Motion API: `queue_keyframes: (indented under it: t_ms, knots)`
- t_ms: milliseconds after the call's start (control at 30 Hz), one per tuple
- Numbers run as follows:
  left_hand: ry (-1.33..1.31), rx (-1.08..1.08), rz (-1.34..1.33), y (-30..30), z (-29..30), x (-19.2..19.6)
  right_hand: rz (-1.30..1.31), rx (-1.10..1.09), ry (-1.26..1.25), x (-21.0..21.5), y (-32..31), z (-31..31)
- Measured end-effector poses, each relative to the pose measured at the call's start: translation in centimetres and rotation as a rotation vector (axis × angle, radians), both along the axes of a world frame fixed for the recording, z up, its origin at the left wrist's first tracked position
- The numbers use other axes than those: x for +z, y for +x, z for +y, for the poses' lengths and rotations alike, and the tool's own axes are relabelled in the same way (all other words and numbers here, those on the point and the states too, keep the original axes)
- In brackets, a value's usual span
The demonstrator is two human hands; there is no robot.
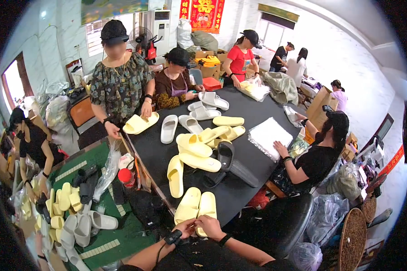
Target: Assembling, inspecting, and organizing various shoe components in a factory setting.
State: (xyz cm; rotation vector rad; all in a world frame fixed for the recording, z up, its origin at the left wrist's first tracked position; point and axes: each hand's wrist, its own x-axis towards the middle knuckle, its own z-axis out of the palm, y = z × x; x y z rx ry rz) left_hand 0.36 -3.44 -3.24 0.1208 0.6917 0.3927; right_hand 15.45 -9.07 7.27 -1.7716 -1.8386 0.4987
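My left hand (184, 227) and right hand (209, 224) both pinch heel end of yellow slipper pair (196, 206) at near edge of black worktop (246, 110). Risk: pair overhangs edge; loose pinch, slippers drop to floor.

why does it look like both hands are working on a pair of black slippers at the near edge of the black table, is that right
Not quite: the slippers are pale yellow, not black. The head view shows the left hand and right hand on that pair at the near edge of the black table.
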Motion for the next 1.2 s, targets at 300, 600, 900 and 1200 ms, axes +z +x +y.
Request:
queue_keyframes:
  t_ms: [300,600,900,1200]
  knots:
    - [-0.049,-0.013,0.009,-0.4,0.2,-0.8,-0.138,-0.003,0.008,0.1,-0.3,0.2]
    - [0.658,-0.318,0.3,-1.5,0.7,5.7,-0.027,0.11,-0.015,-1.9,0.5,0.1]
    - [1.495,-0.325,0.75,-0.4,1.0,8.2,0.119,0.097,-0.037,-1.6,1.1,0.6]
    - [1.095,-0.393,0.527,-0.6,1.2,7.9,0.262,0.05,-0.034,-1.1,1.6,0.7]
